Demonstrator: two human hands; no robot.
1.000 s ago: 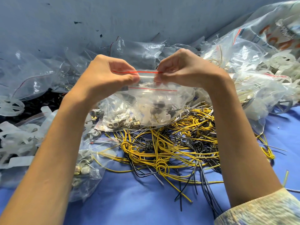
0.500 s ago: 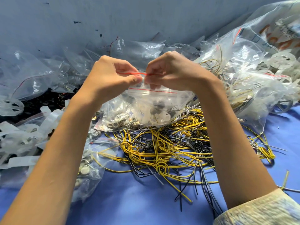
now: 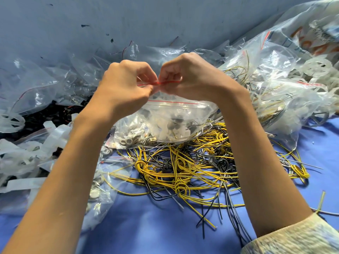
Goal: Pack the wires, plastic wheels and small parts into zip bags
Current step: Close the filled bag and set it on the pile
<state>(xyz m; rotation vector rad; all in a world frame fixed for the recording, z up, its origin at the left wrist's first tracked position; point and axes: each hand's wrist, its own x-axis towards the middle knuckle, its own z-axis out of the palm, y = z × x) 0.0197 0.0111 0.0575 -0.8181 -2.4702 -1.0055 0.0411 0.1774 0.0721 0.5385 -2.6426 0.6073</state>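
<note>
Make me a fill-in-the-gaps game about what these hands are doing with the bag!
The left hand and the right hand both pinch the thin zip strip at the top of a clear plastic zip bag, and that strip is coloured ____.
The tangled pile of wires below the bag is black and ____.
The flat table surface under the wires is ____.
Missing words: red, yellow, blue.

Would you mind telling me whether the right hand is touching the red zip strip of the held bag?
Touching. The head view shows the right hand pinching the red zip strip, which runs between its curled fingers and thumb.
</note>
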